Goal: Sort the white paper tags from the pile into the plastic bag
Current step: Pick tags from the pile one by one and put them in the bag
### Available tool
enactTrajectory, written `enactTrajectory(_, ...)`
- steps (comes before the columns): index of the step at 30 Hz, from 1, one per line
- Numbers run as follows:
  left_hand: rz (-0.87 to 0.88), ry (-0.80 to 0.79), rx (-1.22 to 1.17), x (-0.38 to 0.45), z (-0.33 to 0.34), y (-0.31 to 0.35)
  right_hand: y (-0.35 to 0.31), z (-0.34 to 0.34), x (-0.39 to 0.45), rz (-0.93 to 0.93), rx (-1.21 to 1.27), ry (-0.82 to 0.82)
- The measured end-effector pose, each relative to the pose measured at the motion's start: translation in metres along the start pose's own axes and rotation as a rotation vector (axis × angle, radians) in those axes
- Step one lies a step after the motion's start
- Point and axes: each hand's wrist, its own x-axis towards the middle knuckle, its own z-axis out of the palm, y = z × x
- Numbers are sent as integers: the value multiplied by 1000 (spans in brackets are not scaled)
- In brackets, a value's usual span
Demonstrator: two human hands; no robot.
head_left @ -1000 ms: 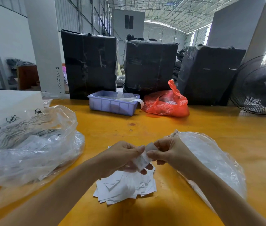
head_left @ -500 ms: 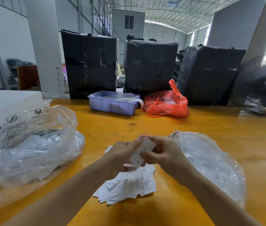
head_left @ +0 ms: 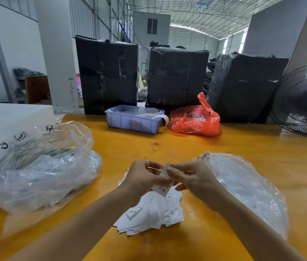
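Left hand (head_left: 143,180) and right hand (head_left: 190,178) pinch small white paper tag (head_left: 163,183), possibly several; separate cleanly, then drop into clear plastic bag (head_left: 246,185).

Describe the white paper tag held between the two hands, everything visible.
The small white paper tag is a thin, narrow slip, tilted with its upper end towards the right hand and its lower end towards the camera. Dark print near the lower end looks like "XL", though it is small. The left hand and right hand both pinch it, covering its middle. It is held in the air above the pile of white paper tags on the yellow table, apart from the pile.
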Motion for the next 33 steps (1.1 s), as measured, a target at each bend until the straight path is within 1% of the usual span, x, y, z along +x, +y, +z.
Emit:
enactTrajectory(3,29,-2,-12,0,0,1,0,0,4,42,162,90)
enactTrajectory(5,38,-5,-4,1,-1,2,1,1,5,67,237,109)
enactTrajectory(10,82,14,-10,4,-2,0,-1,3,3,10,99,45)
enactTrajectory(12,87,15,-24,5,-3,1,0,4,5,-10,92,106)
enactTrajectory(14,85,7,-25,6,-3,1,1,3,7,6,135,158)
enactTrajectory(18,95,2,-7,7,-4,1,0,4,7,10,183,128)
enactTrajectory(20,94,2,-9,7,-3,3,-1,5,8,-18,194,169)
enactTrajectory(22,68,-30,-44,7,-2,5,0,4,9,-45,196,228)
enactTrajectory(25,5,-102,-112,6,-3,7,-1,4,11,-76,189,272)
enactTrajectory(27,-2,-87,-111,7,-3,4,-3,5,11,-82,191,256)
enactTrajectory(30,14,-31,-96,8,-4,2,-4,7,9,-81,143,131)
enactTrajectory(31,6,-26,-105,9,-5,2,-4,8,9,-82,140,117)
enactTrajectory(33,-27,-43,-125,8,-9,4,-2,9,11,-85,176,160)
